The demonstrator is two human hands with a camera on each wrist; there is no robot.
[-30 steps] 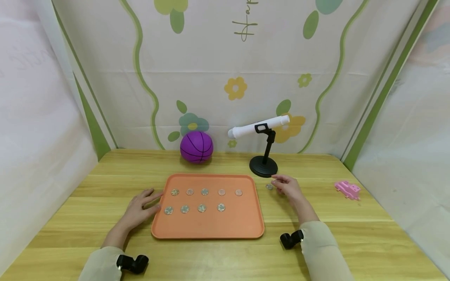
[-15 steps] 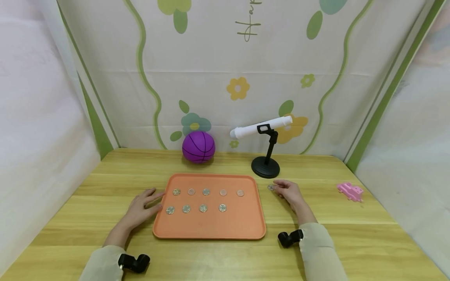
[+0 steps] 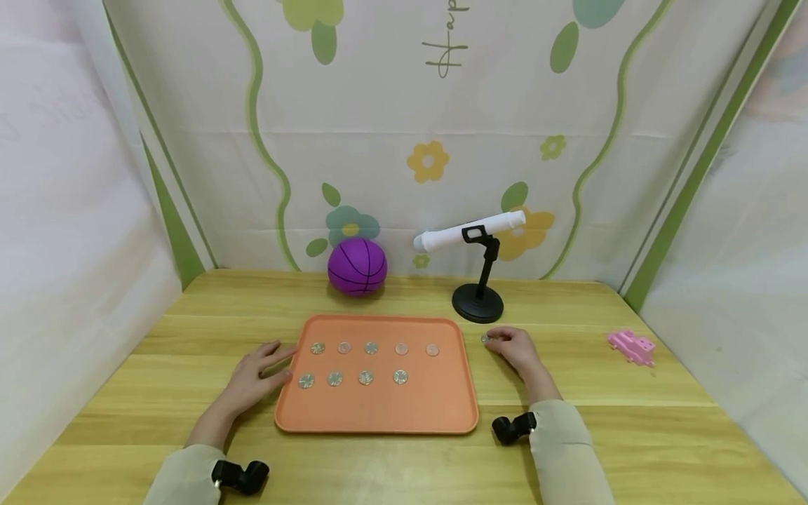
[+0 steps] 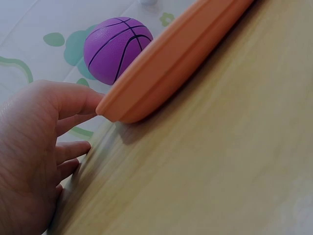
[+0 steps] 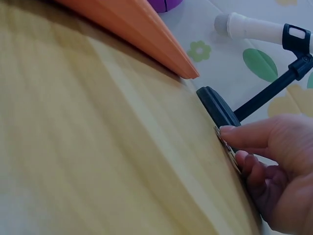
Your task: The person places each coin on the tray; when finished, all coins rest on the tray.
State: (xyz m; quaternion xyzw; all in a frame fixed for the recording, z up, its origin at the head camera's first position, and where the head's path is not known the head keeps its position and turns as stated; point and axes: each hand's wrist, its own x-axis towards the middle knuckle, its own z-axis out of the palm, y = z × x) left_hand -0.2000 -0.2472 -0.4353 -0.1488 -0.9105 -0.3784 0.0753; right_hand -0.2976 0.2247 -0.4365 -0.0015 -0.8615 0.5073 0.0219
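Observation:
On the table lies an orange tray [image 3: 416, 410] bearing two rows of coins; a silver coin [image 3: 400, 377] ends the nearer row and a pinkish coin [image 3: 432, 349] the farther one. My left hand [image 3: 251, 376] rests at the tray's left edge, fingers spread and fairly straight; in the left wrist view its fingertips touch the tray's corner [image 4: 115, 105]. Right of the tray, my right hand [image 3: 516, 351] pinches at a small silver coin [image 3: 485, 339] on the tabletop. The right wrist view shows thumb and curled fingers at the coin [image 5: 226, 145], partly covering it.
Behind the tray sits a purple basketball [image 3: 357, 267]. A white microphone [image 3: 468, 231] is held on a black stand [image 3: 477, 303], its base just beyond my right hand. A pink toy [image 3: 632, 348] lies farther right. A patterned cloth [image 3: 379, 91] hangs behind the table.
My right hand has come down to the coin beside the tray, and its fingers have closed in over it. The left hand stays at the tray's edge.

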